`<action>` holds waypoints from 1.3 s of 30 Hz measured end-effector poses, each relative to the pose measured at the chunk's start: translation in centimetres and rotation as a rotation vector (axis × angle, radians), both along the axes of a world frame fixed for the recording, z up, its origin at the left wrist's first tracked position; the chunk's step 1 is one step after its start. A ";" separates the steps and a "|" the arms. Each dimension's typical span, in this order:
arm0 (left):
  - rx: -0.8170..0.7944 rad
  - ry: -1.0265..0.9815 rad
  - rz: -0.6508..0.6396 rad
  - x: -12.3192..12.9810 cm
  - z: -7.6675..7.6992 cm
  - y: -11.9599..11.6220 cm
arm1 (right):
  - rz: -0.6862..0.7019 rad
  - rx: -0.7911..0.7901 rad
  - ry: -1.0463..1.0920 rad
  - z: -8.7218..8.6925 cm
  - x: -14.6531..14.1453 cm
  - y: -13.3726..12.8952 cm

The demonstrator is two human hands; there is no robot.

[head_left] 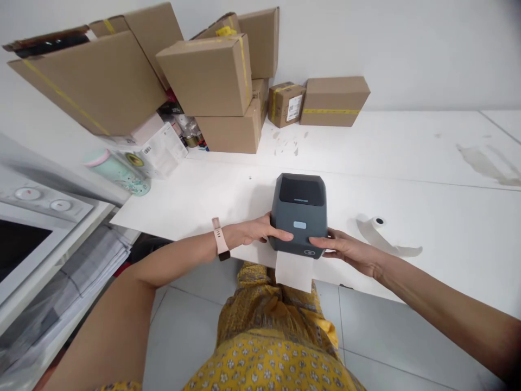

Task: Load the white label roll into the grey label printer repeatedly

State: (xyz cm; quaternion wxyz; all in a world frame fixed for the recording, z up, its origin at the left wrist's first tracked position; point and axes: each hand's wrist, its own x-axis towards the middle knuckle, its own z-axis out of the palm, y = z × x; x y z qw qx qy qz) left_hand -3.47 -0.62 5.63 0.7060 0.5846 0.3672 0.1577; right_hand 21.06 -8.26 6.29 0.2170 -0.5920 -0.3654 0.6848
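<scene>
Two hands clasp a dark label printer [299, 214] at the near edge of the white surface [427, 163]: the left hand [254, 231] grasps its nine o'clock side, the right hand [350, 251] its three o'clock side, fingers partly hidden behind the casing. Paper [293, 270] hangs at six o'clock, a paper roll [376, 224] lies toward three o'clock, and cardboard boxes [211, 76] at eleven o'clock hide smaller items.

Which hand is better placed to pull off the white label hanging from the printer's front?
Probably the right hand: its fingertips rest at the label printer front, just above the label. The left hand grips the printer's side, steadying it.
</scene>
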 end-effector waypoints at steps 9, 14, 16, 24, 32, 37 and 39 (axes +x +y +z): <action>-0.119 -0.004 0.053 0.4 -0.1 -0.6 | -0.153 0.075 0.113 -1.0 -1.3 -1.0; -0.108 0.020 0.095 0.4 0.4 -0.8 | -0.207 0.131 0.128 -1.3 -1.4 -1.3; -0.086 0.015 0.103 0.3 0.4 -0.8 | -0.175 0.137 0.132 -1.3 -1.4 -1.4; -0.015 -0.265 0.645 0.8 -4.1 -10.1 | -0.436 0.882 -0.542 -3.6 -6.2 -4.9; -0.118 -0.005 0.349 1.1 -6.1 -14.5 | -0.179 1.254 -0.675 -6.0 -6.4 -5.4; -0.183 -0.083 0.431 2.9 -5.8 -13.9 | -0.159 1.269 -0.667 -5.6 -5.9 -5.2; -0.212 -0.090 0.443 3.2 -5.4 -14.2 | -0.159 1.243 -0.692 -5.5 -6.1 -5.3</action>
